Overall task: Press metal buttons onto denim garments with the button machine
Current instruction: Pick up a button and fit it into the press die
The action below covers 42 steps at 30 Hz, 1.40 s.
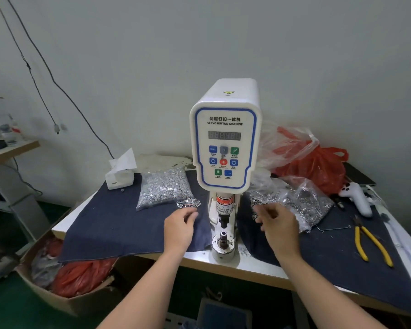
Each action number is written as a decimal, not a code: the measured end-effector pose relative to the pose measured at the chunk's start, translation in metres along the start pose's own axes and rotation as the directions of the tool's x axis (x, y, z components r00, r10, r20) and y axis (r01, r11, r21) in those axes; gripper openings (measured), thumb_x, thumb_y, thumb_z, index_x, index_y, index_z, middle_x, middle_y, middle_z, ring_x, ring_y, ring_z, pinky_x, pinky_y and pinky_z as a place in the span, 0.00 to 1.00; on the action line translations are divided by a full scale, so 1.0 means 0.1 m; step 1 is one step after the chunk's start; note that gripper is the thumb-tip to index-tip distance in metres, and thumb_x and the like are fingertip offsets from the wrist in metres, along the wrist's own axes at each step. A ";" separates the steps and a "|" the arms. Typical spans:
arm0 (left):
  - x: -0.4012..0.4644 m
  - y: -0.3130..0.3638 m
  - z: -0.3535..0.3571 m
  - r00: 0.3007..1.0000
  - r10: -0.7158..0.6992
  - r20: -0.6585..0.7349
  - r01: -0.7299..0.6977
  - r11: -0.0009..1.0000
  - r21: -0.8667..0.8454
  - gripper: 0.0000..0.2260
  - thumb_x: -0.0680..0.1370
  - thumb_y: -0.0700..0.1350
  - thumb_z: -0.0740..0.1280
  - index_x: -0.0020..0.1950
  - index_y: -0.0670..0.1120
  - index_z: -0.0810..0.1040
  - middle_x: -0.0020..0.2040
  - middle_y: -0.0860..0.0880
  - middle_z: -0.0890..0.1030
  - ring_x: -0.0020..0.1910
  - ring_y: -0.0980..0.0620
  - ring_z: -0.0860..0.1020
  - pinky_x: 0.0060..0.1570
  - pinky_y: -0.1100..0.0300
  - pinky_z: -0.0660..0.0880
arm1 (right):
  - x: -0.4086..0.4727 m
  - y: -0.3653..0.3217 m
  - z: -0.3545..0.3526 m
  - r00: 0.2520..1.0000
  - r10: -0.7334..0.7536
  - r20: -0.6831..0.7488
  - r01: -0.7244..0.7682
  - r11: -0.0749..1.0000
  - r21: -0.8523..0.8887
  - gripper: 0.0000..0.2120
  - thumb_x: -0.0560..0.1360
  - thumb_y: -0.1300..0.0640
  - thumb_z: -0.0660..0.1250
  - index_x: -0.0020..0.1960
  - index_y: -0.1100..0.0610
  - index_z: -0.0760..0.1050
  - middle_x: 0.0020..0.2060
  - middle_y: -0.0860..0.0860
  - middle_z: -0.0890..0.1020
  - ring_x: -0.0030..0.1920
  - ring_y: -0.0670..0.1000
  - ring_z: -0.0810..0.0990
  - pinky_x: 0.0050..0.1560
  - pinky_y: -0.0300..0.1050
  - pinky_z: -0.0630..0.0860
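The white servo button machine (pixel 226 143) stands mid-table, its lower die (pixel 223 236) bare under the punch. Dark denim (pixel 119 224) lies to its left and more denim (pixel 330 252) to its right. A clear bag of silver buttons (pixel 164 187) rests on the left denim, with a few loose buttons (pixel 188 203) spilled at its corner. My left hand (pixel 179 227) hovers just below those loose buttons, fingers loosely curled, holding nothing visible. My right hand (pixel 277 224) reaches with spread fingers to the open bag of small metal parts (pixel 294 200) on the right.
Yellow-handled pliers (pixel 370 243) and a white controller (pixel 356 198) lie on the right denim. Red plastic bags (pixel 313 162) sit behind. A tissue box (pixel 120 174) stands at the back left. A cardboard box (pixel 57 276) with red bags sits below the table's left edge.
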State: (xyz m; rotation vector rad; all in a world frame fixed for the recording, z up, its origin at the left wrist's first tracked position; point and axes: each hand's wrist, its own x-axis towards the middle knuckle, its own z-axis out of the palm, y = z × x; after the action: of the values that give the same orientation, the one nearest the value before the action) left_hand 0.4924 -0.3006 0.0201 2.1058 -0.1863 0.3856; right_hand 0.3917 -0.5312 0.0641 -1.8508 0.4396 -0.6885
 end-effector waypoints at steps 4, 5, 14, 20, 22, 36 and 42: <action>0.00 -0.05 -0.01 0.999 -0.029 0.026 0.028 1.000 0.006 0.07 0.81 0.40 0.72 0.56 0.48 0.87 0.48 0.55 0.86 0.49 0.59 0.81 0.46 0.77 0.69 | -0.22 -0.23 0.23 0.878 0.382 0.286 -0.463 0.831 0.309 0.12 0.75 0.54 0.76 0.39 0.59 0.77 0.26 0.48 0.77 0.25 0.45 0.69 0.28 0.40 0.69; 0.01 -0.05 -0.02 0.999 -0.035 0.025 0.034 0.999 0.003 0.07 0.81 0.40 0.72 0.56 0.48 0.87 0.47 0.55 0.85 0.48 0.59 0.81 0.45 0.78 0.69 | -0.26 -0.28 0.27 0.812 0.454 0.366 -0.574 0.736 0.359 0.12 0.75 0.56 0.76 0.40 0.59 0.76 0.26 0.49 0.76 0.24 0.45 0.68 0.26 0.38 0.67; -0.01 -0.07 -0.01 0.999 -0.023 0.025 0.022 0.999 0.037 0.05 0.80 0.40 0.72 0.51 0.50 0.86 0.42 0.59 0.83 0.45 0.66 0.78 0.42 0.79 0.69 | -0.44 -0.42 0.38 0.527 0.601 0.600 -0.848 0.319 0.424 0.08 0.75 0.60 0.76 0.42 0.64 0.81 0.28 0.54 0.80 0.23 0.45 0.74 0.20 0.35 0.70; -0.02 -0.06 -0.01 1.000 -0.006 0.017 0.006 0.999 0.043 0.05 0.80 0.40 0.72 0.51 0.49 0.86 0.43 0.58 0.84 0.43 0.65 0.78 0.42 0.79 0.68 | -0.44 -0.42 0.37 0.541 0.600 0.589 -0.831 0.273 0.485 0.09 0.73 0.61 0.77 0.45 0.68 0.82 0.33 0.59 0.84 0.28 0.49 0.84 0.24 0.37 0.77; -0.03 -0.03 -0.02 1.000 0.009 0.000 -0.009 1.000 0.030 0.04 0.80 0.40 0.72 0.51 0.48 0.86 0.44 0.57 0.85 0.43 0.65 0.79 0.43 0.79 0.69 | -0.44 -0.44 0.34 0.539 0.601 0.590 -0.833 0.276 0.479 0.10 0.73 0.62 0.77 0.45 0.69 0.82 0.35 0.60 0.85 0.30 0.50 0.85 0.24 0.38 0.78; -0.08 0.01 -0.06 0.996 0.028 -0.079 -0.030 0.999 -0.025 0.05 0.79 0.40 0.73 0.52 0.48 0.86 0.44 0.58 0.84 0.45 0.68 0.79 0.45 0.80 0.69 | -0.48 -0.56 0.34 0.514 0.592 0.620 -0.847 0.235 0.477 0.10 0.78 0.64 0.72 0.53 0.72 0.79 0.35 0.62 0.83 0.27 0.51 0.83 0.24 0.41 0.79; -0.09 0.03 -0.07 0.993 0.059 -0.105 -0.065 0.996 -0.053 0.05 0.79 0.40 0.74 0.51 0.50 0.86 0.46 0.57 0.85 0.46 0.67 0.79 0.49 0.75 0.73 | -0.48 -0.56 0.33 0.516 0.577 0.633 -0.851 0.266 0.452 0.08 0.79 0.64 0.71 0.49 0.70 0.80 0.32 0.60 0.83 0.25 0.49 0.81 0.23 0.39 0.78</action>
State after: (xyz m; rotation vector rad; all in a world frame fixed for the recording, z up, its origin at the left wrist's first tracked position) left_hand 0.4821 -0.2961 0.0232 2.0225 -0.2004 0.5198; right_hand 0.3754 -0.4588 0.0953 -0.7461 0.6116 0.1717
